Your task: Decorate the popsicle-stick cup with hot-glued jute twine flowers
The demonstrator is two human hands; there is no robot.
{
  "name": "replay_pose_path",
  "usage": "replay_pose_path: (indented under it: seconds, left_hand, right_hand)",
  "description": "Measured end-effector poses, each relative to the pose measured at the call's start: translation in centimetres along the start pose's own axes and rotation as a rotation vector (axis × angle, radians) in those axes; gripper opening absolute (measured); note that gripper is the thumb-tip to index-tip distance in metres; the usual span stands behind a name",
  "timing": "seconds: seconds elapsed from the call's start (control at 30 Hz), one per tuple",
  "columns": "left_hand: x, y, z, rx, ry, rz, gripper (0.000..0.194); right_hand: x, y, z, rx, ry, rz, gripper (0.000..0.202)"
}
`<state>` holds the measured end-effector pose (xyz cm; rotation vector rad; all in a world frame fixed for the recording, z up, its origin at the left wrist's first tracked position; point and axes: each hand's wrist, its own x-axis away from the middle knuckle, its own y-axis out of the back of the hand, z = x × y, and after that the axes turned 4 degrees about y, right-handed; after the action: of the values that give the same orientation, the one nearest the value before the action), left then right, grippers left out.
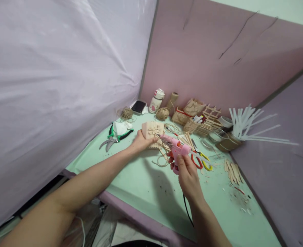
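My left hand [141, 141] grips a pale wooden box-like piece [154, 129] with small petal-like pieces on its face. Its thumb lies across the lower part of that face. In my right hand [186, 168] is a pink glue gun [176, 145], with fingers wrapped round its handle and a clear glue stick coming out of the back. The gun's nozzle points left and is at the face of the wooden piece, close to my left thumb; whether it touches cannot be told. Twine [161, 163] lies in loops on the table just below the piece.
On the green table [141, 192], pruning shears [111, 141] lie left. Behind stand a white bottle [156, 101], twine balls [162, 114] and stick-built holders [181, 116]. Scissors [206, 161], wooden sticks [233, 171] and a holder of glue sticks [228, 142] are right. A black cord [186, 206] hangs below the gun.
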<state>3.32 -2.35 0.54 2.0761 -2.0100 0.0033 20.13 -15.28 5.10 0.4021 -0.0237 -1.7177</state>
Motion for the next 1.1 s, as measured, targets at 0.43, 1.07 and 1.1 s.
replay_pose_path:
  seconds: [0.43, 1.07, 1.1]
  left_hand:
    - [0.6, 0.0, -0.8, -0.141, 0.006, -0.013, 0.082]
    - [0.2, 0.0, -0.2, -0.110, -0.004, -0.029, 0.086]
    - [0.2, 0.0, -0.1, -0.108, -0.003, -0.030, 0.088]
  right_hand:
    - [-1.1, -0.9, -1.3, 0.253, 0.129, 0.030, 0.045]
    - [-1.2, -1.2, -1.1, 0.255, 0.141, 0.040, 0.040]
    - [-1.2, -1.2, -1.1, 0.255, 0.138, 0.041, 0.040]
